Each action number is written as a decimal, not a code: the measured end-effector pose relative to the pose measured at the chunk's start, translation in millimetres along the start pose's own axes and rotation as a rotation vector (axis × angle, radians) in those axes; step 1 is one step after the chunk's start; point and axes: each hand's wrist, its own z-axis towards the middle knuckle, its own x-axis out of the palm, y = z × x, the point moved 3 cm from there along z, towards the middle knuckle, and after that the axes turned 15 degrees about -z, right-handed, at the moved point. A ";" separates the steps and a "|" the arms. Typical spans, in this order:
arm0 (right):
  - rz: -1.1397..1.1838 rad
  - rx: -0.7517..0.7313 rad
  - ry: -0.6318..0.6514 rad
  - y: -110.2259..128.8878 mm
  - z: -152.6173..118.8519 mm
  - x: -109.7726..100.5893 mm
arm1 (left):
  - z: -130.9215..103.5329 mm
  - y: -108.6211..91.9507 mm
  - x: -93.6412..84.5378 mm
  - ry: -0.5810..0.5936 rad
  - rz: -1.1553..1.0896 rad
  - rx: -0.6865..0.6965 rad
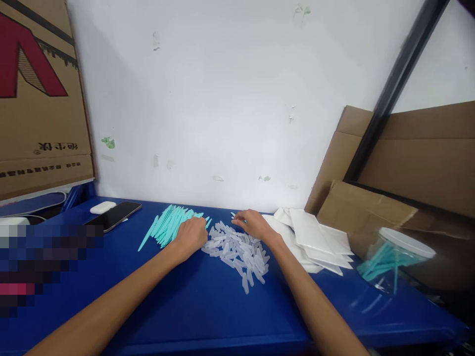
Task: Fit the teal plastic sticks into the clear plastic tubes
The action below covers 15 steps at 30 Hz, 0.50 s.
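Note:
My left hand (192,233) is closed at the right side of a heap of slim turquoise plastic sticks (168,225). Some stick ends poke out past its knuckles, but what its fingers grip is hidden. Across from it, my right hand (254,223) has curled fingers, with a turquoise stick partly visible at the fingertips. Between and below both hands lies a loose pile of small translucent plastic sleeves (237,252), tapered in shape. The right wrist passes over the right edge of this pile.
White flat packets (319,240) are stacked right of the sleeves. A clear tub (393,259) with a white lid holds more turquoise sticks. A phone (117,216) and a white case (103,207) lie at the left. Cardboard (371,212) leans at the right; a large carton (44,113) stands left.

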 end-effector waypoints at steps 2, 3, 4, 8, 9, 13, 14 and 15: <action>0.018 -0.034 0.000 8.2 1.5 3.5 | -0.2 -0.8 2.1 -0.015 -0.020 0.000; 0.022 -0.053 -0.008 11.7 1.9 5.4 | 0.0 -1.0 2.6 -0.031 -0.036 0.007; 0.024 -0.068 -0.021 14.5 2.1 7.4 | 0.2 -1.2 2.7 -0.054 -0.053 0.020; 0.067 -0.142 -0.069 21.8 1.8 15.6 | 1.6 -1.2 -1.3 -0.138 -0.101 0.056; 0.086 -0.165 -0.065 23.4 1.8 17.8 | 2.0 -0.8 -2.8 -0.151 -0.106 0.057; 0.140 -0.214 -0.020 30.1 2.4 23.1 | 3.7 1.7 -6.1 -0.186 -0.122 0.055; 0.141 -0.209 -0.019 31.9 2.7 23.1 | 4.3 2.4 -6.0 -0.191 -0.126 0.057; 0.136 -0.200 -0.021 33.7 3.0 22.6 | 4.9 3.1 -5.5 -0.192 -0.132 0.060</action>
